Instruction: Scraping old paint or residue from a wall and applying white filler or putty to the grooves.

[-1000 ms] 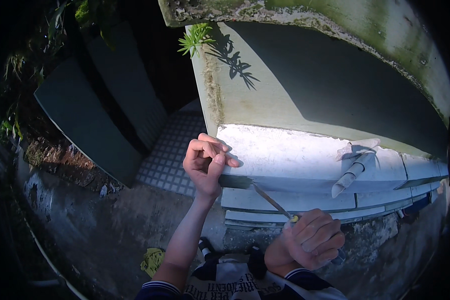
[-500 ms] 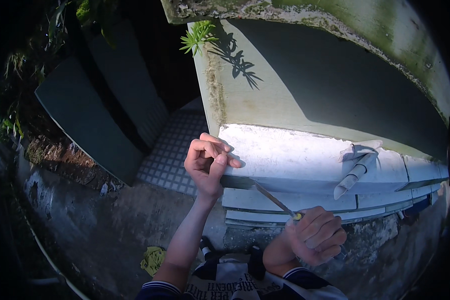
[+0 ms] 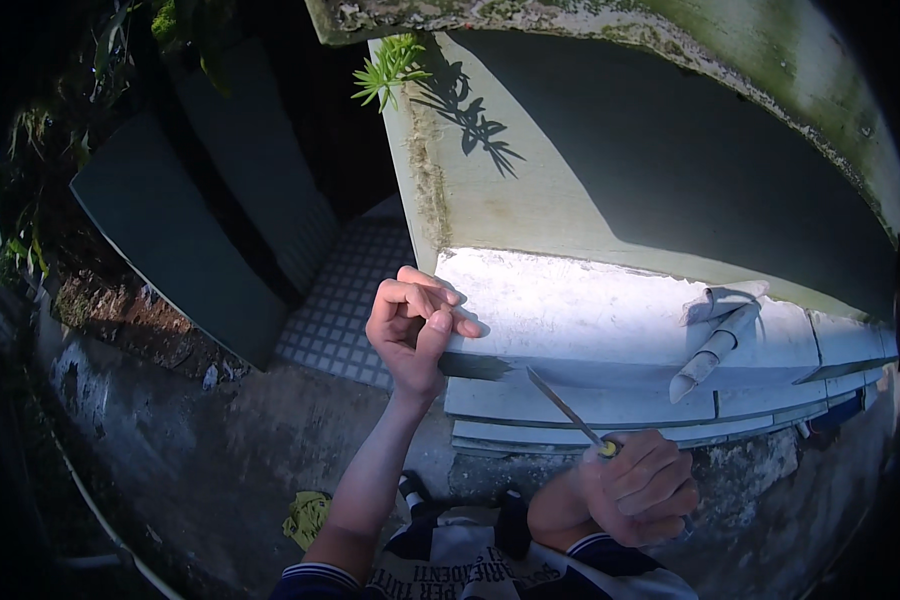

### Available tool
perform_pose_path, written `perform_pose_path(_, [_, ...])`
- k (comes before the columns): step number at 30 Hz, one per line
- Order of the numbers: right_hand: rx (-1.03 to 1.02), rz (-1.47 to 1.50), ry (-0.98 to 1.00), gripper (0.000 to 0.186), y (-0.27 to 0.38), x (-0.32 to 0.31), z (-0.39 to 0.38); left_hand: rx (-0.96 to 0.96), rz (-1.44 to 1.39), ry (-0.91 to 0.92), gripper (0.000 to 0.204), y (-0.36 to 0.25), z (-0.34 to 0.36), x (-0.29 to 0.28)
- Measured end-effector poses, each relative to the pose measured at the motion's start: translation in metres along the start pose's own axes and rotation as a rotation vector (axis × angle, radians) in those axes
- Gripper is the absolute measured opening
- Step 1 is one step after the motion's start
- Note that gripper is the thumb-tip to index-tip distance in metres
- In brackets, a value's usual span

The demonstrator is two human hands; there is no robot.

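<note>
My left hand (image 3: 415, 325) rests at the left end of a sunlit white ledge (image 3: 570, 310), fingers curled and thumb pinched toward them; what is between them, if anything, I cannot make out. My right hand (image 3: 640, 485) grips the handle of a long, thin metal tool (image 3: 567, 408) with a yellow collar. The tool's tip is at the shaded front face of the ledge, right of a darker patch. Whether it touches there, I cannot tell. On the ledge's right part lies a pale pipe-like piece (image 3: 715, 350) against a crumpled pale piece (image 3: 730, 298).
Behind is a pale wall (image 3: 510, 210) with a small green plant (image 3: 390, 70) under a mossy overhang (image 3: 770, 80). Leftward are dark panels (image 3: 170, 250), a checked tile floor (image 3: 340, 300) and hanging plants. Stacked white steps (image 3: 620, 400), a yellow-green cloth (image 3: 308, 518) and my feet are below.
My right hand and the tool have shifted right and slightly down, the tip moving along the ledge face away from my left hand. My left hand has barely moved.
</note>
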State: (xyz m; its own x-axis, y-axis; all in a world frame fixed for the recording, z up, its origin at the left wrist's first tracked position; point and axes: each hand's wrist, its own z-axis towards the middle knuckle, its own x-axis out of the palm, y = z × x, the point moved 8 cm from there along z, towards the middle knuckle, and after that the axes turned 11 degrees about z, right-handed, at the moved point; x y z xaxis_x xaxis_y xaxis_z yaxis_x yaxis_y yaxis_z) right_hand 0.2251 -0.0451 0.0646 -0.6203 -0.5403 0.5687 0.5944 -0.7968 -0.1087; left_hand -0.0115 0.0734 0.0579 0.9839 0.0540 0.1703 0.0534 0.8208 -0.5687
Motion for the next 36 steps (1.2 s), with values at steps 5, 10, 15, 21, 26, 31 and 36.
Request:
perform_pose_path(5, [0.039,-0.048,0.063,0.033,0.0,0.011,0.008,0.001,-0.007,-0.013,0.012,-0.007,0.001,0.002])
perform_pose_path(10, [0.017,-0.093,0.091,0.032,-0.003,0.007,0.004,0.026,0.042,-0.018,0.013,-0.004,0.001,0.0])
perform_pose_path(15, [-0.012,-0.019,0.019,0.032,0.004,0.009,0.006,-0.044,-0.034,-0.045,0.015,-0.006,0.0,0.003])
perform_pose_path(21, [-0.018,0.045,-0.017,0.031,0.003,0.009,0.005,0.002,0.005,-0.026,0.014,-0.005,0.002,0.0])
perform_pose_path(26, [0.02,-0.101,0.069,0.03,0.001,0.007,0.007,-0.026,-0.02,-0.031,0.014,-0.004,0.001,0.001])
perform_pose_path(31, [-0.12,0.065,-0.288,0.033,0.019,-0.015,-0.011,-0.008,-0.021,-0.025,0.013,-0.005,0.001,0.001])
perform_pose_path(36, [-0.067,-0.063,-0.087,0.033,0.009,-0.013,-0.013,-0.027,-0.043,-0.016,0.013,-0.003,0.0,0.001])
